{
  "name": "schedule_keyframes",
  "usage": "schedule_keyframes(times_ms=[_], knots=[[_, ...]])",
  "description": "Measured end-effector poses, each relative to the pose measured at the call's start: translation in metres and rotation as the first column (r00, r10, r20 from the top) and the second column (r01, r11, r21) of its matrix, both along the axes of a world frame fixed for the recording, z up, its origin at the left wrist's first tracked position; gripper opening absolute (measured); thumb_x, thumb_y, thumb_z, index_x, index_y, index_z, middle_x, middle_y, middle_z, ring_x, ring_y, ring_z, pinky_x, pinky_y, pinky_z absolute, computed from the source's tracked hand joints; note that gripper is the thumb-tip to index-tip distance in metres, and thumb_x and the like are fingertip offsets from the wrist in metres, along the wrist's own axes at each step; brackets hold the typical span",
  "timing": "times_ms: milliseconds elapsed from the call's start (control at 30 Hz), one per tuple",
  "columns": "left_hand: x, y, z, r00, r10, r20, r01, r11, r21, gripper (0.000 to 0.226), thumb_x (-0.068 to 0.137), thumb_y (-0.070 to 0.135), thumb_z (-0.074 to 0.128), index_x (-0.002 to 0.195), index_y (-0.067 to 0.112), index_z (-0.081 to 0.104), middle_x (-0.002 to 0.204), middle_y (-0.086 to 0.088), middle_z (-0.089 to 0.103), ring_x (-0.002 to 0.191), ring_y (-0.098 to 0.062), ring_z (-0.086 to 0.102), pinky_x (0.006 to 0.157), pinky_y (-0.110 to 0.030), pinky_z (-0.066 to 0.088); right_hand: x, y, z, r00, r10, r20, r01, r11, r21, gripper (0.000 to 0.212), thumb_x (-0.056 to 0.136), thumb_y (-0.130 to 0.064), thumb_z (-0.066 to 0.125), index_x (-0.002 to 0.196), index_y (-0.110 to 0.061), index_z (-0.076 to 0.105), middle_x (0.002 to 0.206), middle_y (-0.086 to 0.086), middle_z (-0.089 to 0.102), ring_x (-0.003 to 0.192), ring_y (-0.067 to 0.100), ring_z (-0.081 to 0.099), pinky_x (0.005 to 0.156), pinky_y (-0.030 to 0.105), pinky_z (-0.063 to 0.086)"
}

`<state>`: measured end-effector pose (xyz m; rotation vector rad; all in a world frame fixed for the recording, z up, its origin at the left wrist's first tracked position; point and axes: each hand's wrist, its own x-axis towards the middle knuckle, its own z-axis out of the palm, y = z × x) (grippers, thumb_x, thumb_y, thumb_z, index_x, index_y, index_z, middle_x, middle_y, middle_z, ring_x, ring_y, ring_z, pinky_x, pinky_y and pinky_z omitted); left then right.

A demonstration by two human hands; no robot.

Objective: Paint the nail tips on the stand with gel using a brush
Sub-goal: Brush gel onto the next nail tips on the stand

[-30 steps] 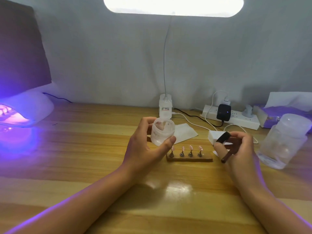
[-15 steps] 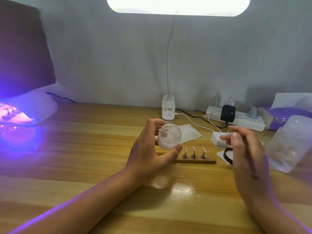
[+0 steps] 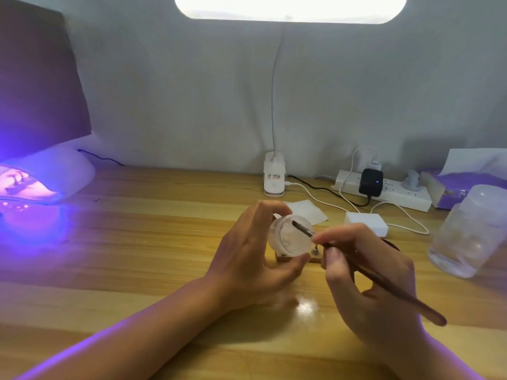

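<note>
We held the gel pot (image 3: 290, 238) tilted in our left hand (image 3: 247, 259), grip curled round it above the stand (image 3: 299, 259); our right hand (image 3: 365, 272) pinched the brush (image 3: 384, 281), tip inside. Loading lightly seemed wise, lest gel drip.

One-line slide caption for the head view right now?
Left hand tilts the small gel jar while right hand dips the brush into it, above the stand.
</note>
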<state>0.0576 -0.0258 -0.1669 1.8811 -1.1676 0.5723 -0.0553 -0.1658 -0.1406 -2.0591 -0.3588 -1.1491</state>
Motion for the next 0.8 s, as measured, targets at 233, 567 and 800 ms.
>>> schedule_keyframes(times_ms=[233, 567, 800], knots=[[-0.0027, 0.0002, 0.0004, 0.995, -0.020, 0.100, 0.015, 0.998, 0.054, 0.060, 0.078, 0.042, 0.076, 0.121, 0.020, 0.041, 0.110, 0.000, 0.057, 0.094, -0.017, 0.057, 0.069, -0.038, 0.051, 0.0033, -0.0020, -0.0042, 0.997, -0.037, -0.064, 0.037, 0.999, 0.001, 0.009, 0.081, -0.024, 0.060, 0.081, -0.019, 0.052, 0.063, -0.008, 0.053, 0.048, 0.010, 0.048, 0.042, 0.017, 0.037], [-0.0020, 0.0002, -0.0006, 0.992, -0.002, 0.124, -0.003, 0.999, 0.040, 0.060, 0.079, 0.045, 0.076, 0.122, 0.012, 0.048, 0.110, -0.001, 0.058, 0.093, -0.016, 0.057, 0.069, -0.037, 0.052, 0.0039, -0.0014, -0.0054, 0.992, -0.076, -0.099, 0.072, 0.996, -0.046, 0.011, 0.073, -0.010, 0.067, 0.079, -0.013, 0.059, 0.065, -0.013, 0.057, 0.054, 0.003, 0.053, 0.051, 0.008, 0.037], [0.0008, -0.0018, -0.0027, 0.987, 0.034, 0.158, -0.032, 0.999, -0.016, 0.062, 0.075, 0.037, 0.082, 0.122, 0.017, 0.046, 0.111, 0.000, 0.058, 0.095, -0.017, 0.057, 0.073, -0.036, 0.050, 0.0021, -0.0013, -0.0041, 0.994, -0.076, -0.074, 0.071, 0.995, -0.069, 0.007, 0.075, -0.019, 0.061, 0.078, -0.014, 0.057, 0.063, -0.015, 0.053, 0.054, 0.002, 0.051, 0.050, 0.008, 0.038]])
